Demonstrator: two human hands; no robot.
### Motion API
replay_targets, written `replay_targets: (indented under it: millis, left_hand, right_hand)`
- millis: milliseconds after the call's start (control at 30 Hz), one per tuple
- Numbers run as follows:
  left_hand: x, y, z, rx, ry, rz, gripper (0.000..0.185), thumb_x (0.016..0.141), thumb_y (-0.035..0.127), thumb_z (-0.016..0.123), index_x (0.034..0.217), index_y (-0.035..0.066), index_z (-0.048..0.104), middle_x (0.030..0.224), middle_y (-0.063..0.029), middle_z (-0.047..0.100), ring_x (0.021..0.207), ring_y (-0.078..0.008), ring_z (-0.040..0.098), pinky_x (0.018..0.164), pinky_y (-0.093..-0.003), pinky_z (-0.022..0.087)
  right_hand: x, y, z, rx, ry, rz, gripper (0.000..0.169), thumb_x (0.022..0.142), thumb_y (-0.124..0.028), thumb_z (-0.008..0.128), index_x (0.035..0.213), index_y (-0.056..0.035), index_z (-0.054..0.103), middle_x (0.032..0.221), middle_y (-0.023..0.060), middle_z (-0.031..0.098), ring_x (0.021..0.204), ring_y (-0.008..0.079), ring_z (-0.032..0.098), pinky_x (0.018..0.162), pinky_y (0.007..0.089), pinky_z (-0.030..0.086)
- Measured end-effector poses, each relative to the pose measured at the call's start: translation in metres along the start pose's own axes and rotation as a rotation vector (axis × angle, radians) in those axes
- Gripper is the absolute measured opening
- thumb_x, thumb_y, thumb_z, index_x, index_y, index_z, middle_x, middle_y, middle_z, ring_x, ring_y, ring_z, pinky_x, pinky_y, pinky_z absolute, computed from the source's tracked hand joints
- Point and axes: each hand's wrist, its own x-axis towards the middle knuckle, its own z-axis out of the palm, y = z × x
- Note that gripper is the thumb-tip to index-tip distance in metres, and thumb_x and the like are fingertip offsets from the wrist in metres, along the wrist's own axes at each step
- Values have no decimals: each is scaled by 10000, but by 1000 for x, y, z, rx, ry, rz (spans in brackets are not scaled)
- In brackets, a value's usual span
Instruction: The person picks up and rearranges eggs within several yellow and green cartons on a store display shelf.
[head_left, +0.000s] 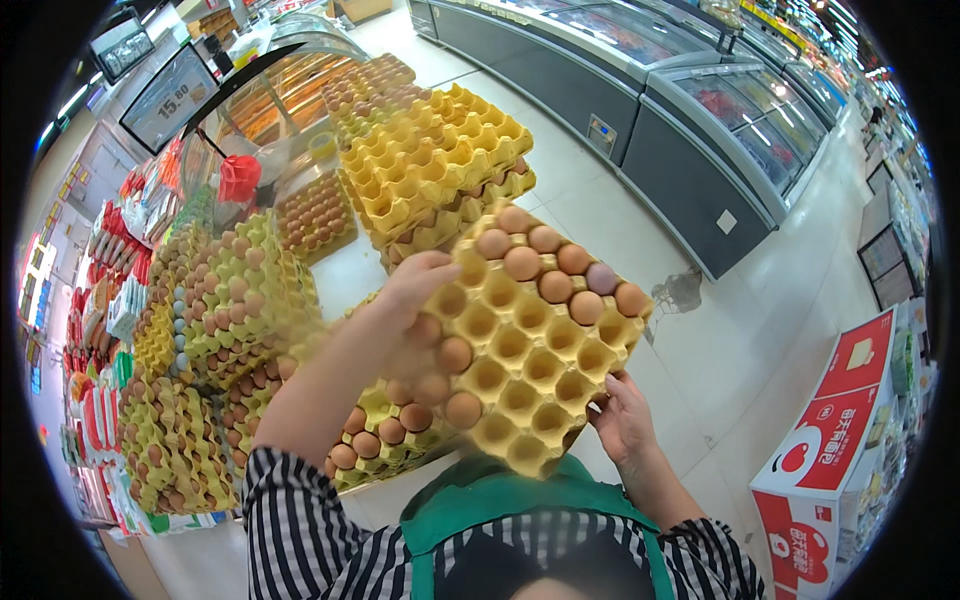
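A yellow egg tray (540, 365), partly filled with brown eggs (556, 286), is held in front of my body. My right hand (627, 418) grips its near right edge, fingers partly under it. My left hand (420, 281) lies at the tray's far left edge, fingertips against the rim; whether it holds an egg is hidden. Eggs sit in the tray's far corner and along its left side, one of them paler and purplish. Under its left side is another tray of eggs (367, 444), on the display. A stack with an empty yellow tray (442, 150) on top stands beyond.
Stacked egg trays (232, 289) fill the left side. More stacks (169, 442) stand at the lower left. A red plastic bag (239, 178) hangs near a price sign (169, 97). Chest freezers (697, 165) line the aisle; a red and white display box (832, 420) stands at the right.
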Motion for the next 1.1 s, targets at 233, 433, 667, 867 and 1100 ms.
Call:
replay_targets:
  millis: [233,433,667,867,1100]
  left_hand:
    - [104,-28,24,418,-147,14,369,817,244,629,1097,5,626,992,-75,647,926,-171,571,831,-309,444]
    - [135,-48,32,746,-169,33,362,848,267,584,1108,19,623,1007,-139,654,936,-249,600,820,-334,462]
    - [134,-49,52,922,-50,131,311,897,217,477,1090,9,604,1113,-185,598,1039,-347,562,878,-396,452]
    - [85,-25,61,896,146,262,315,907,199,464,1154,40,580,1141,-157,578,1062,-340,546,895,-418,443]
    - [-12,-21,33,792,136,405,240,883,161,535,1073,58,639,1035,-121,633,989,-318,568,864,-404,450]
  right_hand:
    - [16,28,-30,51,-14,109,393,923,-203,496,1289,-80,423,1252,71,520,1106,224,511,911,442,446]
    - [42,44,-45,84,-40,150,370,931,-171,481,1273,-39,425,1239,96,537,1118,236,521,932,435,452]
    - [51,39,-44,21,-63,205,385,940,-203,499,1294,-75,419,1260,61,528,1129,212,522,866,386,459]
    - [54,29,-41,-141,-136,285,399,944,-242,497,1300,-79,416,1271,66,515,1119,207,527,841,344,462]
    - [79,25,-55,-719,-19,304,455,941,-443,469,1125,-34,544,1041,75,630,921,184,601,755,303,462]
